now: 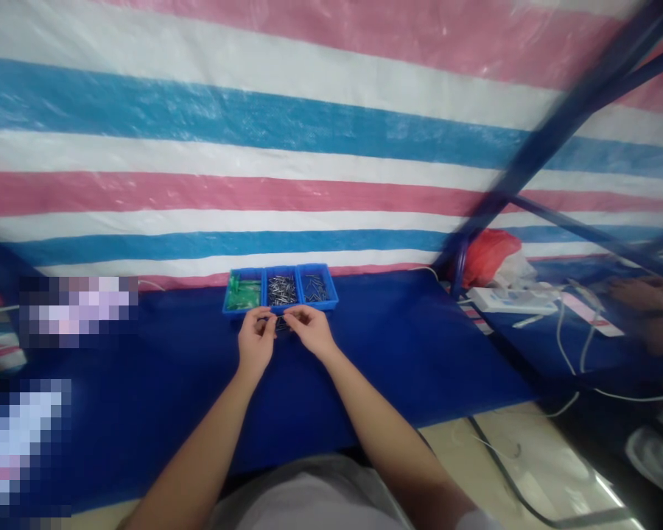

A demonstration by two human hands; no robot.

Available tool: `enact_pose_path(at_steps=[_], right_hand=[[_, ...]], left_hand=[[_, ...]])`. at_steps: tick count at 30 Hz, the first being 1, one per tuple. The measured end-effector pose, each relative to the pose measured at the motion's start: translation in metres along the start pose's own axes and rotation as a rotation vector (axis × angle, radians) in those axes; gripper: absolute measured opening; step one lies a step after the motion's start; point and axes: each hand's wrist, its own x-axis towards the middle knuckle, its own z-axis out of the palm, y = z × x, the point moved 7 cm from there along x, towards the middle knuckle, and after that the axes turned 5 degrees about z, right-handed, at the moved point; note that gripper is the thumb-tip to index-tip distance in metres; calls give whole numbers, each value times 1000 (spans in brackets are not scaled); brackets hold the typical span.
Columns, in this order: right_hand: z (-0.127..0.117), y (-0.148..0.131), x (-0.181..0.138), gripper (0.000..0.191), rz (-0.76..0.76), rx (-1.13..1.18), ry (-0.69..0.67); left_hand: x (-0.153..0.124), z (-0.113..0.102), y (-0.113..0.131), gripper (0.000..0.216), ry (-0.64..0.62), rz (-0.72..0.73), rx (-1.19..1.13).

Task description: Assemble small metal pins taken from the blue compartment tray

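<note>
Both my hands meet over a blue cloth-covered table (409,346), just in front of a blue three-compartment tray (331,291). My left hand (255,340) and my right hand (310,330) are pinched together, fingertips nearly touching, around something small that I cannot make out. The tray's left compartment holds green pieces (243,292). Its middle compartment (282,289) and right compartment (314,287) hold small metal parts.
A striped pink, white and blue tarp (287,147) hangs behind the table. Dark blue frame bars (552,132) cross at the right. A red bag (489,256), a white power strip (511,299) and cables (563,346) lie at right, near another person's hand (641,294).
</note>
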Motion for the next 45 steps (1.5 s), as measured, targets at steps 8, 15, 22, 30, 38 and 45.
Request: enact_pose_path(at_steps=[8, 15, 22, 30, 38, 45], right_hand=[[5, -5, -5, 27, 5, -24, -37], [3, -4, -3, 26, 9, -17, -26], [1, 5, 1, 27, 18, 12, 1], [3, 0, -2, 27, 13, -13, -25], [5, -3, -4, 25, 12, -36, -32], [1, 2, -1, 24, 10, -5, 1]], left_hand=[[0, 0, 1, 25, 1, -2, 1], [-1, -1, 2, 28, 5, -18, 29], [0, -2, -3, 31, 31, -3, 10], [0, -1, 0, 26, 12, 5, 31], [0, -1, 1, 24, -6, 4, 77], [-1, -2, -2, 33, 11, -34, 13]])
